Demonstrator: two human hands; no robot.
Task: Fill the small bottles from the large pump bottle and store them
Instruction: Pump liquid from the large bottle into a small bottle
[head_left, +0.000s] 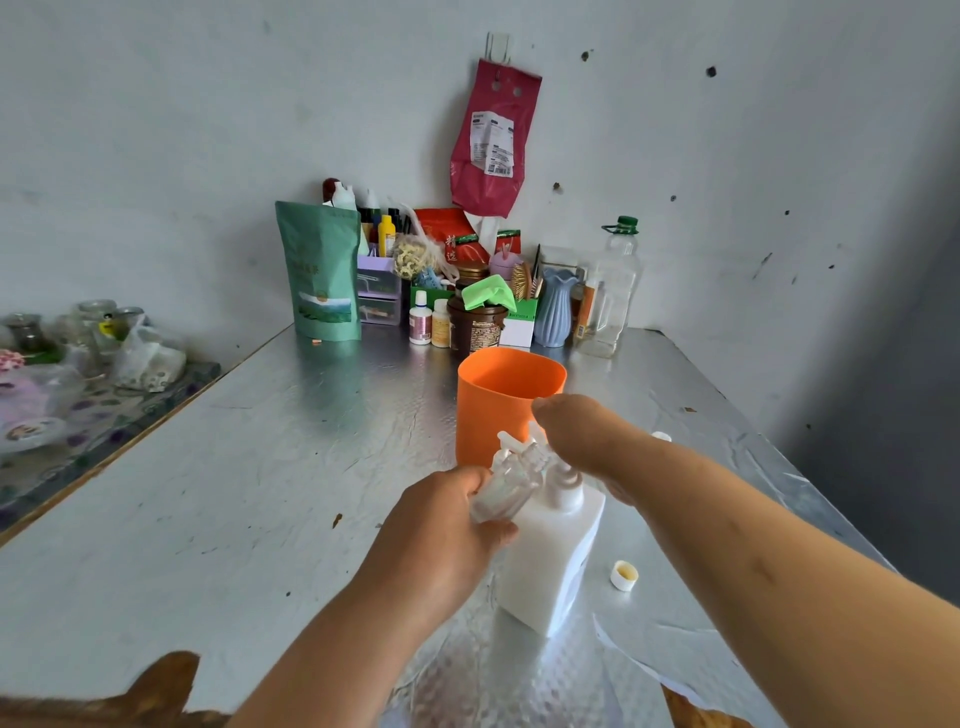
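Your left hand (441, 525) is wrapped around a small clear bottle (511, 480), tilted so its open neck points up at the pump spout (514, 441). The neck looks like it's touching the spout, but it's blurry there so I can't swear to it. Just right of that, the big white pump bottle (550, 551) stands upright on the foil-covered table (260, 467), right in front of the orange cup (504, 400). Your right hand (582, 436) sits palm-down on top of the pump head, fingers curled over it. Further right, a small white cap (624, 575) lies on the table, open side up.
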